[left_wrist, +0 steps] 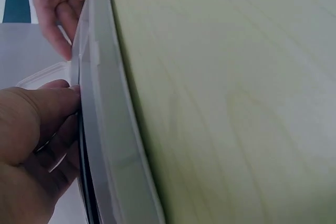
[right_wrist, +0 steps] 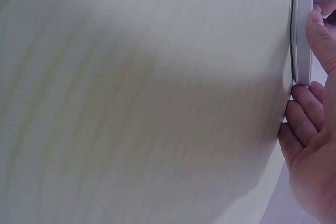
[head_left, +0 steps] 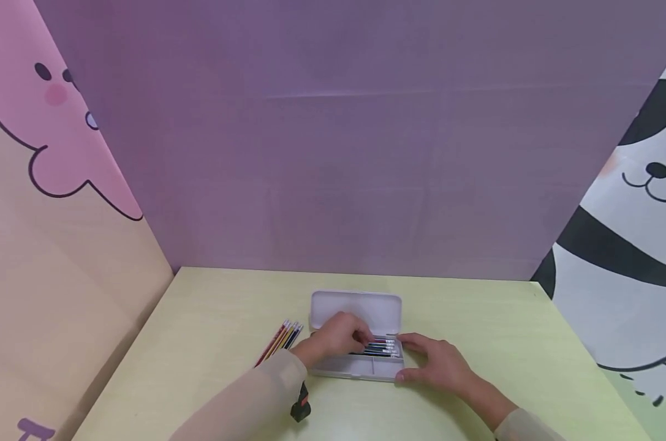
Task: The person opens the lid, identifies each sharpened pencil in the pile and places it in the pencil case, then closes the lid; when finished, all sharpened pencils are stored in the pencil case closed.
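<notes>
A white pencil case [head_left: 386, 369] stands on the table with its lid [head_left: 356, 303] raised at the back. Several dark and red pencils [head_left: 385, 348] lie side by side in its rear compartment. My left hand [head_left: 340, 334] reaches over the case, thumb and fingers curled together at the pencils. In the left wrist view a dark pencil [left_wrist: 86, 182] runs along the case under those fingers; their tips are partly hidden behind the wall. My right hand [head_left: 437, 364] holds the case's right end, thumb at the front corner and fingers at the back.
More pencils [head_left: 280, 338], red, yellow and dark, lie in a slanted group left of the case. A small black and orange object [head_left: 301, 407] shows beside the left sleeve [head_left: 250, 398]. The table [head_left: 503, 324] ends at a purple backdrop [head_left: 355, 153].
</notes>
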### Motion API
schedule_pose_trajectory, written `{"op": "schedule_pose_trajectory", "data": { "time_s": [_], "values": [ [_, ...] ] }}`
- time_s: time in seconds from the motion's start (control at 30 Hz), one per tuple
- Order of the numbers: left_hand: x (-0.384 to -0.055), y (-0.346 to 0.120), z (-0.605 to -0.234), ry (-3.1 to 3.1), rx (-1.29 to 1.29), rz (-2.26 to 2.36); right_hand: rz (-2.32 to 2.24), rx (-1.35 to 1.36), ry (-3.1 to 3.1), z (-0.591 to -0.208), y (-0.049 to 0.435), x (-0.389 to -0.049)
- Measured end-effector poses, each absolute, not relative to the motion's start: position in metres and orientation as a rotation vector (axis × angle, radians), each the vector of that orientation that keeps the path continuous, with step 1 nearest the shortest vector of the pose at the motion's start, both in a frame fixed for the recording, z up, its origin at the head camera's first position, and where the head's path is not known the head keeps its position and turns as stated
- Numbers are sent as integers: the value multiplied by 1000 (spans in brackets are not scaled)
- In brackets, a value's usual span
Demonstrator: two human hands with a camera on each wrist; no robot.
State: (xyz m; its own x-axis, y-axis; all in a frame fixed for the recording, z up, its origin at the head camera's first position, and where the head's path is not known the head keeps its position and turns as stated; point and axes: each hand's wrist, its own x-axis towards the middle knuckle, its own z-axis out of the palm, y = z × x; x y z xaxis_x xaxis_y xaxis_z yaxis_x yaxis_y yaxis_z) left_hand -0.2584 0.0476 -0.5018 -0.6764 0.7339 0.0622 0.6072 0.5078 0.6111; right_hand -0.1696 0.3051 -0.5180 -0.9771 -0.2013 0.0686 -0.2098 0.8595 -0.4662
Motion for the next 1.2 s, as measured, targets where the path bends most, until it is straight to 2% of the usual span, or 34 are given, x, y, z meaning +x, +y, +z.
{"op": "schedule_pose_trajectory", "data": {
  "time_s": [0.5, 0.93, 1.2],
  "values": [
    [-257, 12, -497, 2587, 1072, 861, 749, 300, -3014, -517, 303, -169],
    [-253, 20, -507, 2612, 1061, 948, 767, 322, -3003, -518, 300, -170],
    [-252, -1, -503, 2600, 926, 1184, 736, 305, -3015, -515, 302, -168]
  ]
}}
